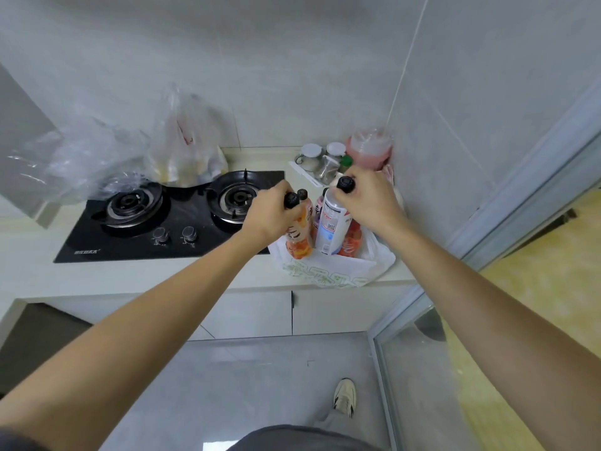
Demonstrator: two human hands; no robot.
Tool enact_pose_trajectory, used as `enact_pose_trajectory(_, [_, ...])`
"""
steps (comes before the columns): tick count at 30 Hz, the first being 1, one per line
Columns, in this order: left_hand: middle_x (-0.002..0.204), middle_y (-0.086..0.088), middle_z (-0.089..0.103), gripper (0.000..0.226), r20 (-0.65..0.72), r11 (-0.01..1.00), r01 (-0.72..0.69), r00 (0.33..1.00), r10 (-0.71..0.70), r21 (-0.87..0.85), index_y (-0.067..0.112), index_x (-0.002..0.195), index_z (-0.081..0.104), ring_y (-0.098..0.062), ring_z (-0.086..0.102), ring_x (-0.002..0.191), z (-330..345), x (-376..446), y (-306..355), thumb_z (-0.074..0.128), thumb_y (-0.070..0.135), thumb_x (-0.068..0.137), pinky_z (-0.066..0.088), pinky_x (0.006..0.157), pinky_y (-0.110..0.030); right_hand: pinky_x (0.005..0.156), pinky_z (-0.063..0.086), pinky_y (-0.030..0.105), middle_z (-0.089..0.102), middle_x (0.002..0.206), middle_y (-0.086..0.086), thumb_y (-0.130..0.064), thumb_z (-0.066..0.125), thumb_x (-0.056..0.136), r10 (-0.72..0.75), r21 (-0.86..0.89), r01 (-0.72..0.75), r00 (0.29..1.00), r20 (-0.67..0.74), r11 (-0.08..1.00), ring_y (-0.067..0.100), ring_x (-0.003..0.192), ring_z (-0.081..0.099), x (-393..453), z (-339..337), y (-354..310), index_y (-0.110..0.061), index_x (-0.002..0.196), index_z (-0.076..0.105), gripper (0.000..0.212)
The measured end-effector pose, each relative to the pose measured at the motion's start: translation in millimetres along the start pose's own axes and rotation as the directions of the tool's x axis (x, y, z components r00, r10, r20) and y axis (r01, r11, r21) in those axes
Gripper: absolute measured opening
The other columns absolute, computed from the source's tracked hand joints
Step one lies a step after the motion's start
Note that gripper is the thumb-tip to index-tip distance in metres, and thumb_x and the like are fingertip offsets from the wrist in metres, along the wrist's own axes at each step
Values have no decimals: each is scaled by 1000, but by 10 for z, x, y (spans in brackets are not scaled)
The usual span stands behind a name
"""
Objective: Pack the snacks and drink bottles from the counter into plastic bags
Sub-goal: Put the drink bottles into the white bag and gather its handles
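A white plastic bag with green print [335,275] lies spread on the counter, right of the stove. My left hand [271,213] grips the neck of an orange drink bottle with a black cap [297,239], its base on the bag. My right hand [367,198] grips the top of a bottle with a white and blue label [331,226], also over the bag. More black-capped bottles [303,193] stand behind, and a red-orange one [351,239] shows beside the labelled bottle.
A black two-burner gas stove [162,219] fills the counter's left. Clear plastic bags [182,144] with goods sit behind it against the wall. Jars [312,156] and a pink container [369,148] crowd the back right corner. A glass door frame [487,222] stands at the right.
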State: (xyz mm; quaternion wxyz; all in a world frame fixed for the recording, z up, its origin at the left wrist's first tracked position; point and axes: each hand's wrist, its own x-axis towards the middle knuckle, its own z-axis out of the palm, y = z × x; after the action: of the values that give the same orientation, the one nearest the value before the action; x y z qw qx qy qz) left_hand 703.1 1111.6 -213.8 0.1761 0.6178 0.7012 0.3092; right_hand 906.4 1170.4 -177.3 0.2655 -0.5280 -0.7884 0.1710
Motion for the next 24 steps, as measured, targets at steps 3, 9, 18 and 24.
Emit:
enact_pose_trajectory(3, [76, -4, 68, 26, 28, 999, 40, 999, -40, -25, 17, 93, 51, -24, 68, 61, 150, -44, -73, 68, 36, 90, 59, 58, -50, 64, 51, 41, 65, 79, 1, -38, 67, 87, -6, -7, 6, 1000, -14, 1000, 28, 76, 62, -99, 109, 124, -16, 88, 60, 23])
enact_pose_trajectory(9, [73, -5, 68, 29, 16, 996, 72, 997, -71, -44, 17, 90, 45, -24, 69, 57, 277, -6, -123, 65, 39, 92, 57, 53, -50, 70, 48, 41, 64, 86, 3, -33, 66, 94, -93, -3, 93, 996, -1, 996, 29, 82, 60, -127, 247, 322, -11, 98, 57, 24])
enact_pose_trajectory(18, [79, -9, 66, 34, 44, 989, 128, 991, -125, -69, 17, 90, 40, -29, 70, 62, 477, -21, -209, 63, 42, 92, 58, 54, -52, 69, 53, 48, 65, 85, -1, -35, 68, 91, -85, 52, 77, 976, 198, 996, 25, 80, 63, -192, 564, 661, -21, 92, 50, 23])
enact_pose_trajectory(24, [80, -8, 66, 33, 87, 979, 168, 984, -158, -120, 15, 92, 41, -28, 70, 63, 656, -64, -248, 65, 37, 90, 60, 57, -50, 71, 50, 40, 68, 81, -1, -38, 72, 89, -18, 112, -15, 958, 285, 994, 21, 80, 64, -236, 638, 792, -18, 88, 60, 23])
